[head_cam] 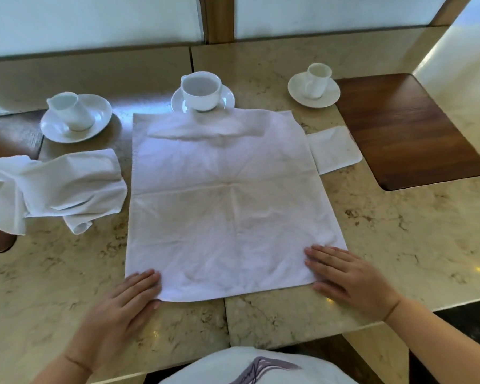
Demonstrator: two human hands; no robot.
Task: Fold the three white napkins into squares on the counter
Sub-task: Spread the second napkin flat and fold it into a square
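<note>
Open napkin (pixel 222 200) lies spread flat at table (pixel 399 231) centre. Left hand (pixel 122 303) and right hand (pixel 349 275) press its near corners, fingers straight, gripping nothing, probably to smooth it before folding.

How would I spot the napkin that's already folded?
Find the dark wooden board inset at the marble counter's right. Against its left edge lies the small folded white napkin. Unlike the big spread white napkin and crumpled white napkin, it's a compact, neat square.
</note>
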